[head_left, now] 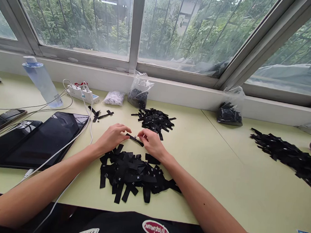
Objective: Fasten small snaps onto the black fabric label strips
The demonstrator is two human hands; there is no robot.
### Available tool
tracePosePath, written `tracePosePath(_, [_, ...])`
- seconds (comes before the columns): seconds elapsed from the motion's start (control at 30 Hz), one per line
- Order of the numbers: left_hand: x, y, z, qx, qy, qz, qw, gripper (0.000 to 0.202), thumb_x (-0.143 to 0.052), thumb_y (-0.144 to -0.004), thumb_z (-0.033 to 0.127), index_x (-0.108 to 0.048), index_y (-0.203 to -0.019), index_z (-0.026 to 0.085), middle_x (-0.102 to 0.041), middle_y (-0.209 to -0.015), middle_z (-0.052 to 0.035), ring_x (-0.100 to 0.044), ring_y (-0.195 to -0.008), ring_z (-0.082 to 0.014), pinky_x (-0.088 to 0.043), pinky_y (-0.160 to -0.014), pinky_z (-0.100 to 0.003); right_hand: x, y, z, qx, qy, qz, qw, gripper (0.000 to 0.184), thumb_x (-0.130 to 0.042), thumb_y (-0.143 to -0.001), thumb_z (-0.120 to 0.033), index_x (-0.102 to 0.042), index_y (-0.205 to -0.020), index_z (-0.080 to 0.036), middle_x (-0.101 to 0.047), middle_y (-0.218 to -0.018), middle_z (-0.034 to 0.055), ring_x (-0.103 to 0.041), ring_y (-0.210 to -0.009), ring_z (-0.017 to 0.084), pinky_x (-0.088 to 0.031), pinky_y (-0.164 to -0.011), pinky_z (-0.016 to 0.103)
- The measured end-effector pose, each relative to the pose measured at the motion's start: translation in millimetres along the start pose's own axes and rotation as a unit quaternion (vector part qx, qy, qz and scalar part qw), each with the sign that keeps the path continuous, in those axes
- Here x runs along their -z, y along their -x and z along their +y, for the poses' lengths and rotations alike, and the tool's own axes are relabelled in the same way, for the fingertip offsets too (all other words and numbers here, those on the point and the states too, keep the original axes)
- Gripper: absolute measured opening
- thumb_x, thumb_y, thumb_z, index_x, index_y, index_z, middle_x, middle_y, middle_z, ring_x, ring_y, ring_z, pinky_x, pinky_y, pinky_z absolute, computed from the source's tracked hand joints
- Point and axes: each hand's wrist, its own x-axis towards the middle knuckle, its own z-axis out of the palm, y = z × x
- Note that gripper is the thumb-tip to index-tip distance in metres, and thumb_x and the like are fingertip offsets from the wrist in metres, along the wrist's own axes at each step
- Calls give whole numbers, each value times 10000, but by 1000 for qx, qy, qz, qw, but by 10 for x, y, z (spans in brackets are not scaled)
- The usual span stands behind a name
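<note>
Both my hands rest on the pale green table, fingers pinched on one black fabric strip [134, 139] stretched between them. My left hand [113, 136] grips its left end and my right hand [151, 141] its right end. Just in front of my wrists lies a heap of black strips with small white marks [134, 175]. Beyond my hands sits a second, smaller pile of black strips [155, 119].
A dark tablet [44, 139] and phones [3, 116] lie at the left with white cables and a power strip [82, 93]. A water bottle [42, 81] and plastic bags [139, 90] [229, 112] stand by the window sill. More black strips [288, 154] spread at the right.
</note>
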Motion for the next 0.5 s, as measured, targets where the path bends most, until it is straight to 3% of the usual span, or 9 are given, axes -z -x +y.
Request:
tracePosePath(0.13, [-29, 3, -45, -25, -6, -7, 1000, 204, -589, -930, 273, -735, -1069, 240, -719, -1085, -65, -635, -1052, -249, -499, -927, -385, 22, 8, -37, 4, 14, -2, 1000, 141, -523, -965, -171, -650, -907, -191, -661, -877, 29, -588, -779, 148, -442, -708, 277])
tracePosePath(0.3, [-23, -9, -82, -27, -34, -6, 999, 201, -581, -938, 279, -763, -1003, 224, -731, -1063, -74, -641, -1034, -251, -505, -932, -384, 60, 31, -91, 20, 75, -43, 996, 192, -724, -864, -346, -627, -873, -180, -624, -882, 35, -569, -761, 156, -431, -683, 283])
tracePosePath(0.5, [1, -17, -44, -17, -38, -8, 999, 203, -576, -945, 298, -762, -937, 218, -736, -1022, -67, -643, -1006, -250, -502, -900, -373, 65, 50, -108, 43, 117, -44, 991, 92, -608, -914, -158, -616, -826, -182, -617, -846, 31, -561, -769, 155, -416, -697, 281])
